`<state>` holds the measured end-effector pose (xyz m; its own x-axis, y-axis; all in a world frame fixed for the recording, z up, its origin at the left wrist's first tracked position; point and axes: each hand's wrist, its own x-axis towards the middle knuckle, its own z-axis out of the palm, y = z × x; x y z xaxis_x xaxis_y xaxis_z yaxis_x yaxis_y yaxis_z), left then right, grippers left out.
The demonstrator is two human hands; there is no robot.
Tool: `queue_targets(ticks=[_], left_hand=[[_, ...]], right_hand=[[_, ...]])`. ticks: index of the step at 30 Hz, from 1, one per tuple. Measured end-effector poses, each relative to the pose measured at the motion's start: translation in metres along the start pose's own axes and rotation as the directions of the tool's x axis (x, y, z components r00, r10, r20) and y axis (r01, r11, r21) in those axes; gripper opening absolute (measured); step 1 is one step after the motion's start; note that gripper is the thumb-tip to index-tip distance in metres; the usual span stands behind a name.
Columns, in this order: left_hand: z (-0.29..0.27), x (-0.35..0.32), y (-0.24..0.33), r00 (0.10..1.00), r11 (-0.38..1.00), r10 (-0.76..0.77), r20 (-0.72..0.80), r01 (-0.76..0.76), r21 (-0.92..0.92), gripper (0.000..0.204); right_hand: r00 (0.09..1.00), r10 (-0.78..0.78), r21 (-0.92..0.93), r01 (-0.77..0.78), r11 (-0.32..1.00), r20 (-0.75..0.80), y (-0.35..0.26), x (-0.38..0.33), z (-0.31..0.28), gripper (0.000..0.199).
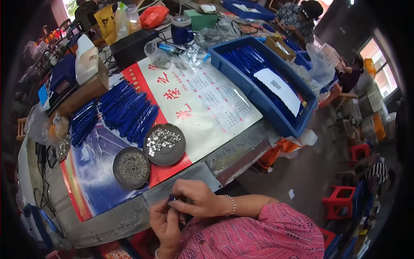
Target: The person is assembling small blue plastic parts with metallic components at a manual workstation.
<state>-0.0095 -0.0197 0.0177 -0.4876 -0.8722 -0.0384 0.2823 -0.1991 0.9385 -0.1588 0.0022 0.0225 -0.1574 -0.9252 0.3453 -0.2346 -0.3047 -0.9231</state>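
My left hand and my right hand meet at the table's near edge, both with fingers pinched together. Between their fingertips is a small dark blue piece with a shiny spot; the fingers cover most of it, so its kind cannot be made out. Just beyond the hands stands a dark round dish of small shiny metal discs. Left of it, a second dark dish holds many small thin metal parts. Behind the dishes lies a fanned pile of long slim blue pieces, with a smaller bundle beside it.
A calendar poster covers the tabletop. At the right, a blue tray holds more blue pieces and a white paper. A cardboard box, a blue mug and plastic bags crowd the back. Red stools and other people are farther right.
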Motion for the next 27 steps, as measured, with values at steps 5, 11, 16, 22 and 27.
queue_targets(ticks=[5,11,16,22,27], left_hand=[[-0.005,-0.019,-0.025,0.978,0.952,0.209,-0.021,-0.199,0.234,0.027],[0.001,-0.027,-0.031,0.937,0.898,0.344,-0.059,-0.31,0.312,0.029],[0.009,-0.021,-0.025,0.953,0.954,0.3,-0.046,-0.3,-0.003,0.027],[0.008,-0.027,-0.021,0.954,0.952,0.294,-0.053,-0.297,-0.067,0.029],[0.002,-0.035,-0.034,0.955,0.954,0.292,-0.045,-0.287,0.089,0.029]], right_hand=[[0.97,-0.241,-0.105,0.235,0.966,-0.045,0.002,0.0,0.009,0.016],[0.904,-0.426,-0.367,0.38,0.849,-0.05,0.016,-0.009,0.021,0.012],[0.981,0.191,0.157,-0.184,0.97,-0.028,-0.003,-0.005,0.018,0.02],[0.933,-0.361,-0.296,0.345,0.891,0.001,0.01,-0.005,0.02,0.016],[0.956,-0.292,-0.43,0.269,0.862,0.013,0.001,-0.023,0.025,0.013]])
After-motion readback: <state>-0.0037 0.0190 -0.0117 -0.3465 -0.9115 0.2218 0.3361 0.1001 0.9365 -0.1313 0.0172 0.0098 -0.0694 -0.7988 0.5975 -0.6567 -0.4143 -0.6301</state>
